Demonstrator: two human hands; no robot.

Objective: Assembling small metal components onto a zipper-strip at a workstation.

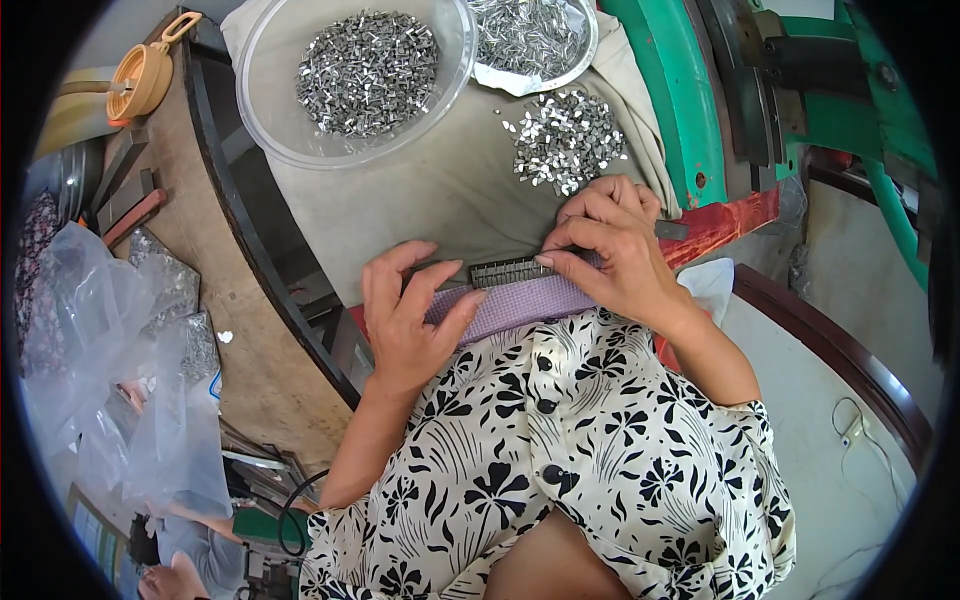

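A dark slotted metal strip (505, 272) lies across the near edge of the cloth-covered surface, by a purple woven pad (500, 312). My right hand (618, 248) is closed at the strip's right end, its thumb on the strip and its other fingers curled; whether a small piece sits between them is hidden. At the left end, my left hand (408, 312) has its fingers apart, fingertips close to the strip and nothing visibly held. Beyond my right hand, a loose pile of small metal pieces (568, 142) lies on the grey-green cloth (420, 205).
A clear round tub (262, 125) of short metal pieces stands at the back, beside a bowl (582, 68) of thin shiny parts. Green machinery (690, 110) borders the right. Leftward are a wooden table (240, 300), plastic bags (120, 350), an orange clamp-like holder (140, 85) and another person (200, 555).
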